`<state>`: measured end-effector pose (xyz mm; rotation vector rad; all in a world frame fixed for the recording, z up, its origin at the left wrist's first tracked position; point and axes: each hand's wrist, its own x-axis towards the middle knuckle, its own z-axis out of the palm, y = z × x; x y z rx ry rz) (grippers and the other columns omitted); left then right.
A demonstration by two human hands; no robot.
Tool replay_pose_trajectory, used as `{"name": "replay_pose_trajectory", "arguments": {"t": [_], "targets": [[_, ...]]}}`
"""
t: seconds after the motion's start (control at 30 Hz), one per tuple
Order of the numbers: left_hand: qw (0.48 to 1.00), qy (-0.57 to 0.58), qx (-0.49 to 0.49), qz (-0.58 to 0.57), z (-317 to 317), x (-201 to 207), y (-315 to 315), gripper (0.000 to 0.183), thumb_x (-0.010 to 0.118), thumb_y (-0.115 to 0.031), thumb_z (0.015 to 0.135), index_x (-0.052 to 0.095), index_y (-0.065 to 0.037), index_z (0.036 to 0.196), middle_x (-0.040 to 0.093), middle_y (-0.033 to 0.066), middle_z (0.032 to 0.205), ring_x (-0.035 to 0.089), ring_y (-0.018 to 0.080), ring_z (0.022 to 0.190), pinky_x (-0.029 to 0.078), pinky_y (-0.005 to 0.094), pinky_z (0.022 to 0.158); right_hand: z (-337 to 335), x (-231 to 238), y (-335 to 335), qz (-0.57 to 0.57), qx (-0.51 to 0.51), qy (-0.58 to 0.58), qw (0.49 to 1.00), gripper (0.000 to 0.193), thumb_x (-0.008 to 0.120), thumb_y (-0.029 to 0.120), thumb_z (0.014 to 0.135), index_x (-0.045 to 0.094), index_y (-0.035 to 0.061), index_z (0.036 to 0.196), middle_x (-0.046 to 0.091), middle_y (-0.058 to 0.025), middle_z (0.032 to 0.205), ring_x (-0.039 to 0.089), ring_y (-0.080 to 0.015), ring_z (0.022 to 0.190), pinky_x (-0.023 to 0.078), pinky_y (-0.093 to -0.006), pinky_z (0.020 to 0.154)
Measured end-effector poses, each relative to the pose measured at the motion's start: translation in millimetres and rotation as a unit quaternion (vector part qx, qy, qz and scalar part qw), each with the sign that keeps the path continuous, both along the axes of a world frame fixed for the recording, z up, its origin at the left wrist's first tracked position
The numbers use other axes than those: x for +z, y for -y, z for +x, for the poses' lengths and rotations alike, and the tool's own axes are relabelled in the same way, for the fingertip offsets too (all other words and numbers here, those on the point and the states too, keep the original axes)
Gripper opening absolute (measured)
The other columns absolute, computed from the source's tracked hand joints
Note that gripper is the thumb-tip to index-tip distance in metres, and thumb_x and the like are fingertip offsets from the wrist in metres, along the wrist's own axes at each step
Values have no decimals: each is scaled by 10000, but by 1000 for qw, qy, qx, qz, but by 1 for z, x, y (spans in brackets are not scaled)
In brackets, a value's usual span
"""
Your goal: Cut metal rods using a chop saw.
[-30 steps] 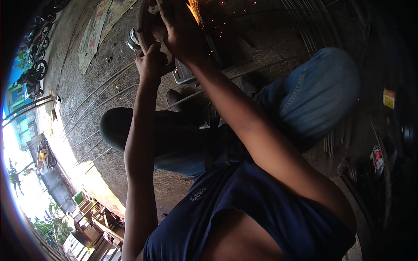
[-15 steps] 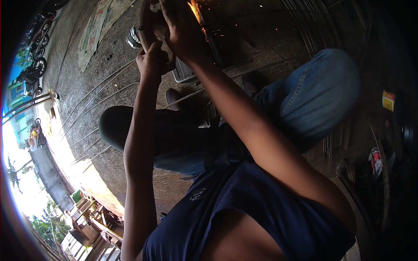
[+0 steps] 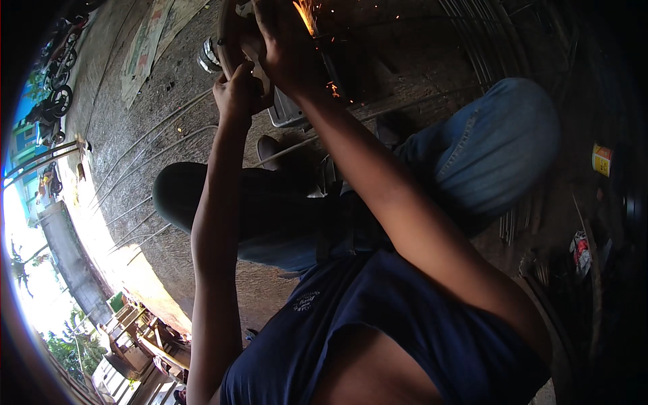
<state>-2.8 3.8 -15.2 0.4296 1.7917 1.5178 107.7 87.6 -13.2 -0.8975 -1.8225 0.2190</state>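
Note:
Both my arms reach out to the top of the view, above my bent knees in blue jeans [image 3: 493, 148]. My right hand [image 3: 287, 50] is closed on a hand-held power tool, and orange sparks [image 3: 307, 13] fly from just beyond it. My left hand [image 3: 236, 94] sits just below and to the left, gripping the same tool near a curved metal piece [image 3: 224, 37]. A grey boxy part [image 3: 287, 116] shows under the hands. The tool's working end is hidden behind my fingers.
Long thin metal rods [image 3: 135, 155] lie across the concrete floor at left. More rods [image 3: 486, 40] are bundled at the top right. A yellow can [image 3: 601, 160] stands at the right edge. Motorbikes [image 3: 57, 101] are parked far left, by the bright open side.
My hands stay on the tool in nearly the same place. The sparks keep flying and now spray a little further right.

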Motion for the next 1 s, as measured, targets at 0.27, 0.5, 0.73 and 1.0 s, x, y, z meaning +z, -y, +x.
{"name": "replay_pose_trajectory", "arguments": {"t": [0.27, 0.5, 0.73, 1.0], "targets": [[1000, -3, 1, -13, 3, 4, 1, 164, 684, -151, 813, 586, -21, 795, 574, 42, 618, 544, 115, 492, 415, 269, 460, -3, -1, 0, -1, 2, 1, 1000, 472, 593, 187, 877, 494, 61, 1320, 475, -188, 1191, 507, -336, 1097, 430, -446, 947], [1000, -14, 2, -14, 3, 4, 1, 166, 684, -154, 811, 592, -17, 794, 576, 42, 623, 552, 114, 501, 422, 269, 467, -2, -1, 1, -8, 8, 1, 1000, 488, 596, 194, 879, 481, 63, 1334, 455, -193, 1221, 489, -343, 1122, 418, -445, 963], [1000, 2, 2, -2, 3, 2, 2, 159, 684, -145, 811, 589, -19, 794, 569, 38, 616, 544, 111, 491, 412, 265, 455, -2, -2, 2, -14, 16, 1, 1000, 504, 599, 202, 881, 467, 66, 1348, 435, -198, 1250, 471, -351, 1147, 406, -444, 979], [1000, 2, 2, 0, 3, 2, 2, 145, 682, -133, 813, 588, -24, 795, 565, 38, 606, 538, 111, 478, 403, 264, 441, -3, -3, 2, -19, 20, 2, 1000, 523, 602, 210, 884, 452, 69, 1365, 413, -204, 1284, 450, -359, 1176, 393, -443, 998]]}}
